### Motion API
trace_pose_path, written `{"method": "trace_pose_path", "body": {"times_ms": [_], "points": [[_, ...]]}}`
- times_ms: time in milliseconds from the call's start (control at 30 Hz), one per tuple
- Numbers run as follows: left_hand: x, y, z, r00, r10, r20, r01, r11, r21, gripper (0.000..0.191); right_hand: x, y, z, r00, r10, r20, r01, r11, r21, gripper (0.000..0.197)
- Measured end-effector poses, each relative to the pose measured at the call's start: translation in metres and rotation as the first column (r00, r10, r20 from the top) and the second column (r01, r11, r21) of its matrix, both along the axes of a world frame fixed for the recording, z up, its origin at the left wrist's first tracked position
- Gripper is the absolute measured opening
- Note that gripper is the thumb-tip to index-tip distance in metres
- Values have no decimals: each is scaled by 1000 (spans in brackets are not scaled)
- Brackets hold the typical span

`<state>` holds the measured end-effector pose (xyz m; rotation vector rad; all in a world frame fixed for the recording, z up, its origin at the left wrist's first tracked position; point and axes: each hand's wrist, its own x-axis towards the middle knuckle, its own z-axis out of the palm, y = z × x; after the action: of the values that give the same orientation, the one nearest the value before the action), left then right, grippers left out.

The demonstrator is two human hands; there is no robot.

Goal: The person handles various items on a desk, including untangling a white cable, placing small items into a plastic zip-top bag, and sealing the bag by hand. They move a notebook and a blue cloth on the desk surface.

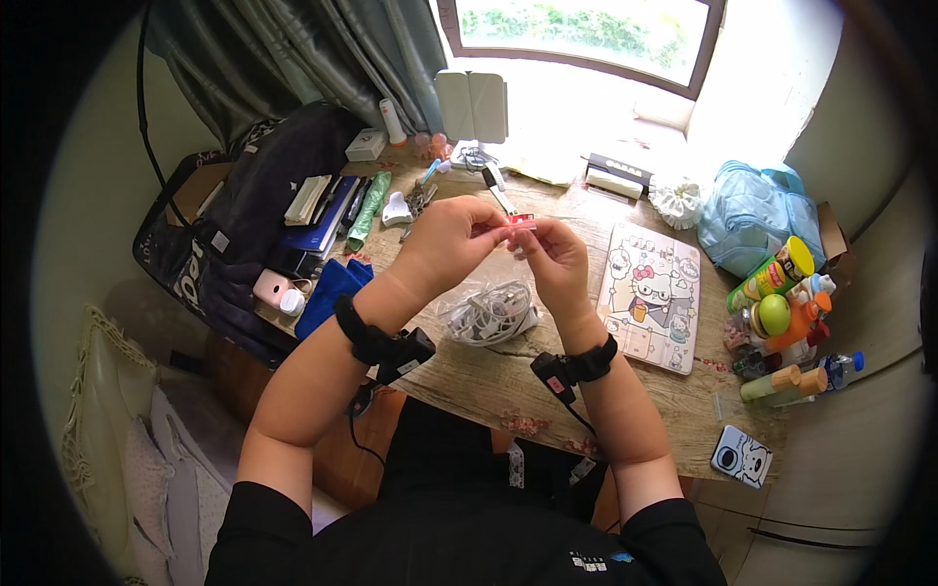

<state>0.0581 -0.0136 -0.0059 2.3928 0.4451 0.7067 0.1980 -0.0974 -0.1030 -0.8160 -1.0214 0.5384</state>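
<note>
My left hand [458, 238] and my right hand [555, 256] meet above the wooden table [454, 392]. Between their fingertips they pinch a small red and clear plastic item [522, 220]; its exact kind cannot be told. Under the hands lies a bundle of white cables [489, 315] in a clear plastic bag. A tablet case with cartoon cats [651, 297] lies to the right of my right hand. A blue cloth [330, 293] is left of my left forearm. Just beyond the fingers lies a white-strapped watch [498, 187].
Notebooks [322, 212], a green packet [368, 209] and a pink device [271, 287] stand at the left, beside a dark bag [242, 256]. A white folding stand [473, 110] is at the back. At the right are a blue bag [758, 212], a snack can [769, 275], several bottles and a phone [741, 456] near the edge.
</note>
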Motion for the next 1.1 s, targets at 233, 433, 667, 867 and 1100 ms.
{"method": "trace_pose_path", "body": {"times_ms": [233,433,667,867,1100], "points": [[2,-3,-9,997,71,24,-74,989,126,16,-3,1,6,994,-102,-28,102,995,-23,13],[-4,-2,-7,996,79,31,-81,993,88,17,3,-3,9,999,28,-25,-29,998,-51,12],[-5,-7,-8,997,44,64,-57,972,227,13,1,-7,14,998,40,47,-35,994,-101,10],[-4,-11,-11,992,1,126,-54,905,421,5,0,-7,12,998,47,47,-42,995,-89,11],[-5,-9,-13,993,63,97,-90,948,306,10,1,-9,19,997,59,46,-55,994,-93,12]]}}
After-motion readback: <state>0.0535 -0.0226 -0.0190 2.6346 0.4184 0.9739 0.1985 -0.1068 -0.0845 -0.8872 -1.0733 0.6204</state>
